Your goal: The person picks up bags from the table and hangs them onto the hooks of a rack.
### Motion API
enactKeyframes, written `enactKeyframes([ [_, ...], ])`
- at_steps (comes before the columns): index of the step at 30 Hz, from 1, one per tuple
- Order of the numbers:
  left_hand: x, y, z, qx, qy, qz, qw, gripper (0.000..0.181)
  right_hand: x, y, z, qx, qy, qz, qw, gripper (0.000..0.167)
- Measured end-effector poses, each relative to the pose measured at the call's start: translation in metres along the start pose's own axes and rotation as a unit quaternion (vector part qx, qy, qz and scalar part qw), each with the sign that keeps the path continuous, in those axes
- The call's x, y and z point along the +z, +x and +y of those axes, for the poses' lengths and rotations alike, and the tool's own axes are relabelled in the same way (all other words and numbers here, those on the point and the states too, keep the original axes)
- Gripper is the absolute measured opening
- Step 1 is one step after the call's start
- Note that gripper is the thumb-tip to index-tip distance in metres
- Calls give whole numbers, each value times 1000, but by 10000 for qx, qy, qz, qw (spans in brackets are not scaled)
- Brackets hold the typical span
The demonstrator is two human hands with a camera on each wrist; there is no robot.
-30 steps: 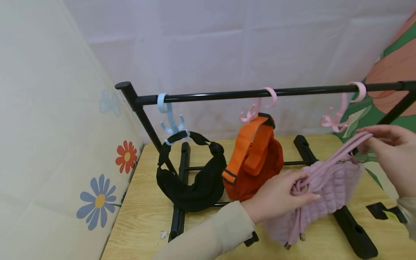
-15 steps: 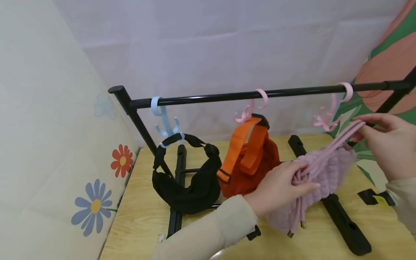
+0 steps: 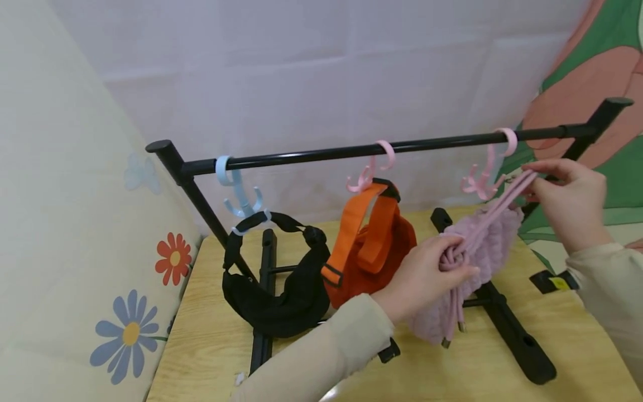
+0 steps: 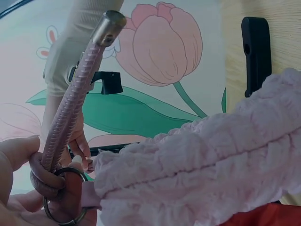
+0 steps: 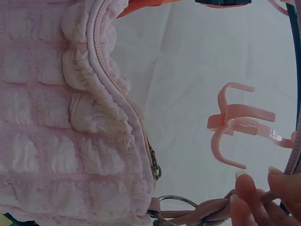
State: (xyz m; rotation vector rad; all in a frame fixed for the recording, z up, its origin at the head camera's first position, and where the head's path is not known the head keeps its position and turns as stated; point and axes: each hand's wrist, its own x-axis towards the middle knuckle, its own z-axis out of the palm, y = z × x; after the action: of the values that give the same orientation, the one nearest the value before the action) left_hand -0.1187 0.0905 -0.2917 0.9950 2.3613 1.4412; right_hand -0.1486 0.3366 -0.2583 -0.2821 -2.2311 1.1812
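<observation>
A quilted lilac handbag [image 3: 494,248] is held in the air at the right, its cord strap [image 3: 497,209] stretched between my hands. My left hand [image 3: 419,276] pinches the strap's knotted end, where the left wrist view shows a metal ring [image 4: 66,195] and a metal-tipped cord end [image 4: 109,29]. With thumb and fingers, my right hand [image 3: 570,201] grips the strap's other end. Just left of that hand, a pink multi-prong hook [image 3: 483,181] hangs bare from the black rod. The right wrist view shows the bag's zipper [image 5: 115,89] and the hook's prongs [image 5: 230,125] close to my fingertips.
A black rack rod [image 3: 311,155] spans the view. From a blue hook [image 3: 241,192] hangs a black bag [image 3: 281,307]; an orange bag [image 3: 372,245] hangs from a middle pink hook [image 3: 369,173]. Black rack feet [image 3: 522,335] stand on the wooden table [image 3: 196,335].
Both hands have raised the lilac bag, bringing the right hand's end of the strap up to the rightmost pink hook's height. The head view has swung right. Both grips stay the same.
</observation>
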Motion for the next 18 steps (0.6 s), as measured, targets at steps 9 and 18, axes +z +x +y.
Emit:
enactKeyframes([
  [9, -3, 4, -1, 83, -147, 278, 9995, 36, 3, 12, -5, -61, 598, -368, 9975, 27],
  [18, -6, 8, -4, 243, -554, 342, 9976, 25, 7, 23, -7, -240, 266, -451, 9983, 20],
])
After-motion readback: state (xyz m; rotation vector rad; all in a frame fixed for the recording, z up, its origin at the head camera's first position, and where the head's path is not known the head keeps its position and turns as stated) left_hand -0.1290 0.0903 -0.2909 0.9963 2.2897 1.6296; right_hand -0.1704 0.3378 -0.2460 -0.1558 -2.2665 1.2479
